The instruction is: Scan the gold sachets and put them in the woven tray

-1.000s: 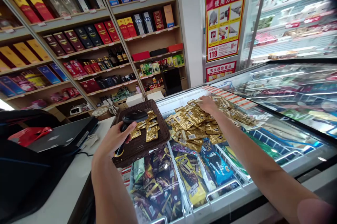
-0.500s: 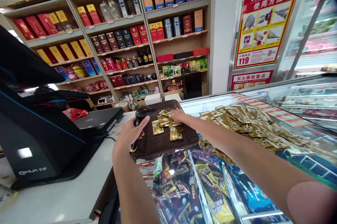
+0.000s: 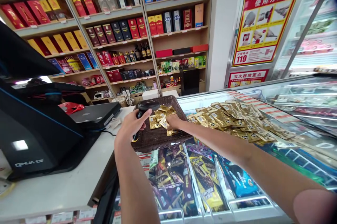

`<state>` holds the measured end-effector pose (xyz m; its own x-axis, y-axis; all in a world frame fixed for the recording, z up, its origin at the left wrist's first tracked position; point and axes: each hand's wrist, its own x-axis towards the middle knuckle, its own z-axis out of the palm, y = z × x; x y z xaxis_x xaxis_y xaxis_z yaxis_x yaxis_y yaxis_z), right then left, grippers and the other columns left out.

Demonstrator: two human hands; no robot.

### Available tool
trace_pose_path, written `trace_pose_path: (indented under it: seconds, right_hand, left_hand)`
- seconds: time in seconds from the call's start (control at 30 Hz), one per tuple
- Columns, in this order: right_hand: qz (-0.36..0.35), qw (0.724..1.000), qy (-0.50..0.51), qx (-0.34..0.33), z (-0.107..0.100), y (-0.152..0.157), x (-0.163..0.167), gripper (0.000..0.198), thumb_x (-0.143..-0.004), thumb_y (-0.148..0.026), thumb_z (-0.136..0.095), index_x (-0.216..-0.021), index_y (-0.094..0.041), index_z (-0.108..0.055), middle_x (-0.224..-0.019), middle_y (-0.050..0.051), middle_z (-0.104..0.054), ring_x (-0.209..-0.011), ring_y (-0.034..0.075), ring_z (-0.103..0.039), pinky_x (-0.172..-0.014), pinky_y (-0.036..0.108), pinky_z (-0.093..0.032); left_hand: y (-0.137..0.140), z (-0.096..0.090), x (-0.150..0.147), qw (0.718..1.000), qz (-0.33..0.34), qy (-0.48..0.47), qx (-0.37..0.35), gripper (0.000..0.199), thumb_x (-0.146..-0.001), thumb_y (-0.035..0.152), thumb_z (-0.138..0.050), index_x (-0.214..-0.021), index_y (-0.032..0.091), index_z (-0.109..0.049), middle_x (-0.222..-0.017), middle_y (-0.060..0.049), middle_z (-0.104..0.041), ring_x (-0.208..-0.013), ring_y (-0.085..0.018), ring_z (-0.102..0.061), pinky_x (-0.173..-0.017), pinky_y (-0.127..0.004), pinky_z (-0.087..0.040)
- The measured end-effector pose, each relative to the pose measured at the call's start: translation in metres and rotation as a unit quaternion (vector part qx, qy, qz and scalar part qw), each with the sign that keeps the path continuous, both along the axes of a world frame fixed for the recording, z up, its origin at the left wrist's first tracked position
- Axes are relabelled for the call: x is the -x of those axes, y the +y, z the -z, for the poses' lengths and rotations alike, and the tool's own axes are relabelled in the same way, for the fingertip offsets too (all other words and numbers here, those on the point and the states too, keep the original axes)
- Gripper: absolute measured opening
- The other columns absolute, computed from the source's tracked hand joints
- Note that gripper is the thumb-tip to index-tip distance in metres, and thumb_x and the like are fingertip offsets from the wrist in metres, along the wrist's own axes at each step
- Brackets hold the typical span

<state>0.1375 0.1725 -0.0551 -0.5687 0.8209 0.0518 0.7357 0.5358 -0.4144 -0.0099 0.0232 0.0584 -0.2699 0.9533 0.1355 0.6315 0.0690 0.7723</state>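
Observation:
My left hand (image 3: 129, 125) is closed round the handle of a black handheld barcode scanner (image 3: 147, 105), whose head hangs over the left side of a brown woven basket (image 3: 151, 139). Several small gold foil packets (image 3: 161, 112) lie in the basket. Among them is my right hand (image 3: 174, 121), fingers curled down on a tilted gold packet (image 3: 164, 123); the fingertips are partly hidden. To the right of the basket, a big heap of similar gold packets (image 3: 223, 117) spreads over the glass freezer top (image 3: 205, 101).
Under the glass are wire dividers and bagged ice creams (image 3: 207, 182). On the left, a black checkout terminal (image 3: 39, 139) and a flat black device (image 3: 96, 115) stand on a white counter (image 3: 65, 189). Shelves of boxed goods (image 3: 116, 32) line the back wall.
My right hand has drawn back towards me within the basket, and a gold packet now tilts at its fingers. The scanner stays in my left hand. The view has shifted slightly.

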Motion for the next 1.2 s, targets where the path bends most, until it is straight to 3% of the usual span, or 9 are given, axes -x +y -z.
trace_pose_path:
  seconds: [0.07, 0.13, 0.23, 0.33, 0.43, 0.7, 1.2]
  right_hand:
    - [0.027, 0.999, 0.031, 0.01, -0.005, -0.004, -0.008, 0.029, -0.067, -0.013, -0.076, -0.092, -0.017, -0.061, -0.098, 0.011, -0.068, -0.093, 0.026, -0.063, -0.076, 0.032, -0.05]
    - [0.053, 0.995, 0.084, 0.028, -0.011, -0.008, -0.025, 0.019, -0.078, -0.018, -0.068, -0.095, -0.018, -0.059, -0.099, 0.008, -0.067, -0.086, 0.021, -0.063, -0.068, 0.027, -0.049]
    - [0.1, 0.963, 0.228, 0.103, -0.021, -0.019, -0.066, 0.01, -0.088, -0.025, -0.055, -0.097, -0.021, -0.056, -0.096, 0.005, -0.064, -0.077, 0.015, -0.059, -0.057, 0.022, -0.045]
    - [0.115, 0.921, 0.332, 0.17, -0.032, -0.034, -0.11, 0.013, -0.085, -0.025, -0.055, -0.098, -0.023, -0.053, -0.086, 0.002, -0.061, -0.069, 0.014, -0.055, -0.053, 0.02, -0.043]
    - [0.126, 0.904, 0.367, 0.179, -0.044, -0.044, -0.145, 0.014, -0.081, -0.021, -0.058, -0.095, -0.023, -0.053, -0.073, -0.002, -0.057, -0.064, 0.013, -0.051, -0.055, 0.021, -0.042]
    - [0.139, 0.928, 0.342, 0.045, -0.06, -0.04, -0.19, 0.011, -0.081, -0.024, -0.056, -0.089, -0.02, -0.062, -0.084, 0.001, -0.064, -0.072, 0.013, -0.055, -0.061, 0.022, -0.038]
    - [0.141, 0.922, 0.354, 0.062, -0.065, -0.038, -0.198, 0.011, -0.083, -0.024, -0.056, -0.09, -0.02, -0.064, -0.085, 0.001, -0.065, -0.073, 0.014, -0.056, -0.062, 0.023, -0.038]
  left_hand:
    - [0.0, -0.001, 0.0, 1.0, 0.002, -0.003, 0.004, 0.056, -0.069, 0.075, -0.06, -0.084, 0.021, -0.062, -0.054, 0.002, -0.06, -0.055, -0.018, -0.058, -0.055, -0.025, -0.038]
    - [0.0, -0.002, 0.0, 1.0, 0.008, -0.006, 0.007, 0.057, -0.07, 0.076, -0.06, -0.086, 0.021, -0.062, -0.055, 0.002, -0.06, -0.056, -0.017, -0.058, -0.057, -0.026, -0.04]
    - [0.001, -0.003, 0.001, 1.0, 0.025, -0.007, 0.008, 0.058, -0.071, 0.075, -0.06, -0.087, 0.02, -0.061, -0.057, 0.002, -0.06, -0.056, -0.017, -0.057, -0.057, -0.027, -0.04]
    - [0.003, -0.004, -0.006, 0.999, 0.051, -0.011, 0.01, 0.057, -0.071, 0.075, -0.059, -0.083, 0.019, -0.059, -0.058, 0.0, -0.061, -0.055, -0.017, -0.055, -0.056, -0.027, -0.038]
    - [0.007, -0.005, -0.02, 0.996, 0.088, -0.018, 0.005, 0.056, -0.072, 0.075, -0.059, -0.081, 0.019, -0.057, -0.056, 0.001, -0.061, -0.054, -0.015, -0.053, -0.053, -0.025, -0.036]
    - [0.014, -0.007, -0.067, 0.985, 0.161, -0.061, 0.016, 0.057, -0.073, 0.074, -0.06, -0.08, 0.018, -0.053, -0.055, 0.002, -0.055, -0.048, -0.011, -0.045, -0.045, -0.022, -0.028]
    - [0.014, -0.008, -0.078, 0.986, 0.162, -0.019, 0.023, 0.056, -0.073, 0.074, -0.058, -0.076, 0.019, -0.05, -0.052, 0.003, -0.054, -0.048, -0.01, -0.042, -0.045, -0.021, -0.028]
